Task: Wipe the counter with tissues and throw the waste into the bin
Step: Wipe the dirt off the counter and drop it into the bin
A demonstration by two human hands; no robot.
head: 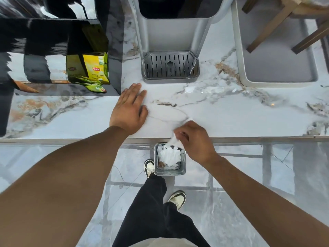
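Left hand [129, 109] lies flat, palm down, on the marble table [231, 118], fingers [135, 90] stretched out and slightly apart, holding nothing. Right hand [193, 139] sits at the table's front edge, fingers pinched shut on a crumpled white tissue [173, 139] that hangs down past the edge, right above the bin [170, 172]. Bin stands on the floor just below the edge, open top, already holding white tissue wads; its far rim is partly hidden by the tissue and hand. 1 shoe [149, 167] touches the bin's left side. Table surface between the hands and the water dispenser's drip tray [170, 67] is open; a few small white scraps [210, 89] lie to the right of the tray, hard to make out against the marble. Yellow tea box [97, 70] sits in a dark shelf unit at left, which is smeared and distorted. Grey tray [277, 81] at far right, cut off by the frame.
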